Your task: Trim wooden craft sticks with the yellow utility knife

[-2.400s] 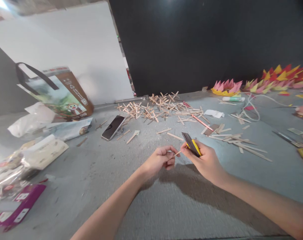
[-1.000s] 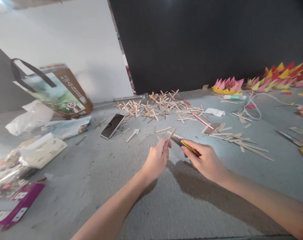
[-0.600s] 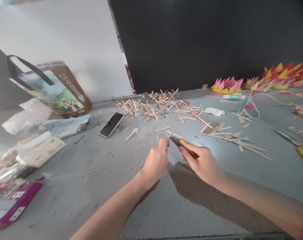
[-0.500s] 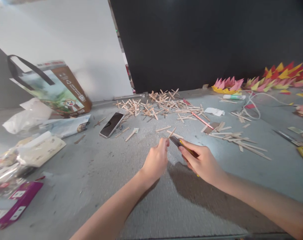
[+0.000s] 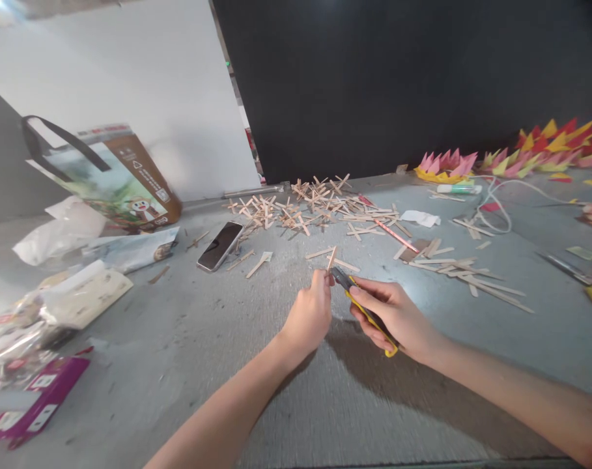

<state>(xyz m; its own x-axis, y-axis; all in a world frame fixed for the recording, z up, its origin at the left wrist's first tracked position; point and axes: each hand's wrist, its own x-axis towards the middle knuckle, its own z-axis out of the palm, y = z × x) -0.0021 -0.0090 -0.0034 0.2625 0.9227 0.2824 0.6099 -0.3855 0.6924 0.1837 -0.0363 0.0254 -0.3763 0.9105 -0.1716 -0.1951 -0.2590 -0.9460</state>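
My left hand [image 5: 311, 311] is closed around a short wooden stick [image 5: 331, 258] that pokes up and away from its fingers. My right hand [image 5: 396, 316] grips a yellow and black utility knife [image 5: 365, 309], its tip set against the stick just above my left fingers. Both hands hover low over the grey floor [image 5: 188, 339], close together at the centre. A pile of small wooden stick crosses [image 5: 303, 205] lies beyond them, and loose longer sticks [image 5: 464, 273] lie to the right.
A phone [image 5: 220, 245] lies left of the pile. A printed bag [image 5: 114, 179], plastic wrappers [image 5: 56, 299] and a purple box [image 5: 39, 407] crowd the left. Pink, yellow and red paper flowers [image 5: 510, 163], a glue stick [image 5: 454, 189], a white cable [image 5: 495, 208] and scissors [image 5: 576, 273] lie at the right.
My left hand turned the stick from pointing sideways to pointing up. The knife swung round so its tip meets the stick. Both hands moved slightly forward.
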